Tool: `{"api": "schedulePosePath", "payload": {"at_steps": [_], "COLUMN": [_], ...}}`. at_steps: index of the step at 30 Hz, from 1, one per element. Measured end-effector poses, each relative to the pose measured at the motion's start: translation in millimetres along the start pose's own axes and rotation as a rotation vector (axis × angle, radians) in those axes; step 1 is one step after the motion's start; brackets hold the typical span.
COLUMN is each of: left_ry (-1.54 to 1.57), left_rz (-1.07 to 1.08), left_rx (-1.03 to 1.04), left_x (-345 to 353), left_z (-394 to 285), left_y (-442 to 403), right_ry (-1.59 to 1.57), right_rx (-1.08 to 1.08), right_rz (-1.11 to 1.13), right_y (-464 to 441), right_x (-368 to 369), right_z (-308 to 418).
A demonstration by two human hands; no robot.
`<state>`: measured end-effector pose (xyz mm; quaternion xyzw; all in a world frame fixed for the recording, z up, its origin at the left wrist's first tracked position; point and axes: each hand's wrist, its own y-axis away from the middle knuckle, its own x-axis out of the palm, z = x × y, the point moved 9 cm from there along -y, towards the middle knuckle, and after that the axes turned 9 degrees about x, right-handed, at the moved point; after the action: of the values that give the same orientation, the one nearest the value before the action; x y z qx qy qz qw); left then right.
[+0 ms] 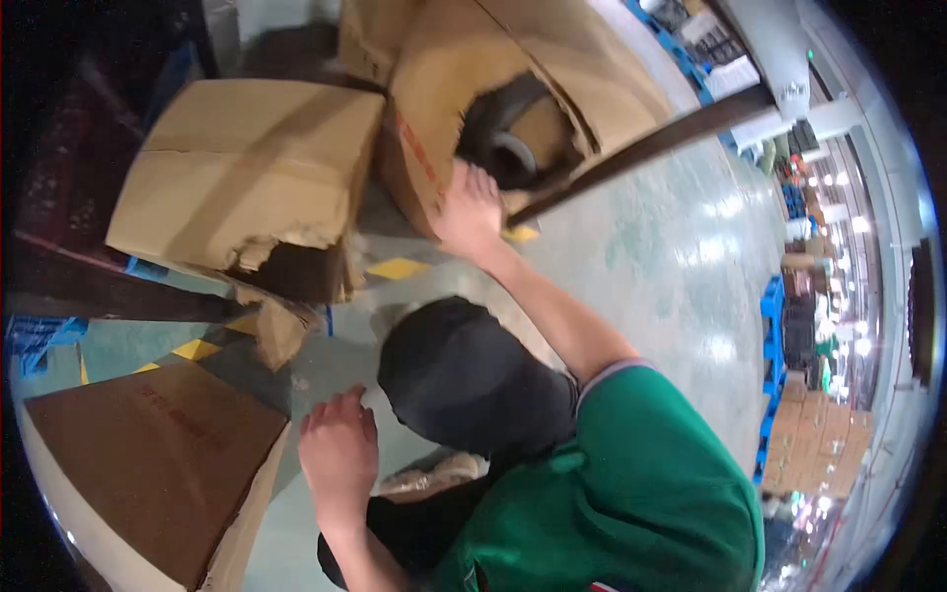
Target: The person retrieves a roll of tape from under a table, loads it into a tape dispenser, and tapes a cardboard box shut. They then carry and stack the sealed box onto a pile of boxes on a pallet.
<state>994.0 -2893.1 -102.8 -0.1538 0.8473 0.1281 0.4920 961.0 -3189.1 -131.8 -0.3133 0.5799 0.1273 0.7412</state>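
My right hand rests at the torn edge of a large cardboard box, its fingers curled over the cardboard at the hole. Inside that opening a dark object with a grey rounded rim shows in part; its kind I cannot make out. Low in the view, my left hand hangs in the air with fingers loosely bent and nothing in it. It is nearest to the brown cardboard box at lower left. A second torn box stands to the left of my right hand, its ragged hole facing me.
Dark posts cross beside the boxes. A torn cardboard flap hangs below the second box. Yellow and black tape marks the floor. A blue crate is at left; blue pallets and stacked cartons stand at right.
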Motion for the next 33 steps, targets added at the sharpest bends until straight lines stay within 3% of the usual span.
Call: {"api": "schedulePosePath", "payload": {"at_steps": [4, 7, 10, 13, 15, 19, 22, 23, 25, 26, 28, 30, 33], "left_ry": [0.003, 0.028, 0.044, 0.032, 0.036, 0.068, 0.077, 0.082, 0.075, 0.072, 0.033, 0.027, 0.047], "left_rz": [-0.017, -0.092, -0.118, -0.113, -0.117, -0.153, -0.155, -0.148, -0.152, -0.154, -0.155, -0.157, -0.136], "left_rx": [-0.024, 0.006, 0.006, -0.009, -0.010, 0.007, -0.027, -0.040, -0.055, -0.060, -0.053, -0.057, -0.075], "left_x": [-11, -29, -38, -42, -45, -50, -52, -51, -46, -43, -37, -30, -21], "left_z": [-3, -14, -17, -17, -20, -23, -15, -12, -4, 0, 6, 12, 23], "left_y": [4, 10, 16, 21, 24, 34, 41, 42, 44, 43, 40, 33, 26], "right_ry": [-0.058, -0.126, -0.258, -0.293, -0.232, 0.015, 0.113, 0.145, -0.092, 0.319, 0.463, -0.071, -0.039], "right_rx": [0.076, -0.136, -0.503, -0.612, -0.675, -0.499, -0.279, -0.367, -0.203, -0.392, -0.414, -0.094, -0.209], "right_rz": [0.135, 0.115, 0.031, 0.088, -0.025, 0.030, 0.173, 0.021, -0.001, -0.080, -0.120, -0.029, -0.106], "right_y": [-7, -8, -9, -29, -51, -120, -174, -207, -264, -261, -279, -324, -323], "right_x": [-17, -48, -97, -125, -142, -146, -148, -140, -131, -138, -142, -133, -145], "right_z": [3, 38, 105, 164, 194, 206, 174, 159, 110, 117, 102, 64, 86]}}
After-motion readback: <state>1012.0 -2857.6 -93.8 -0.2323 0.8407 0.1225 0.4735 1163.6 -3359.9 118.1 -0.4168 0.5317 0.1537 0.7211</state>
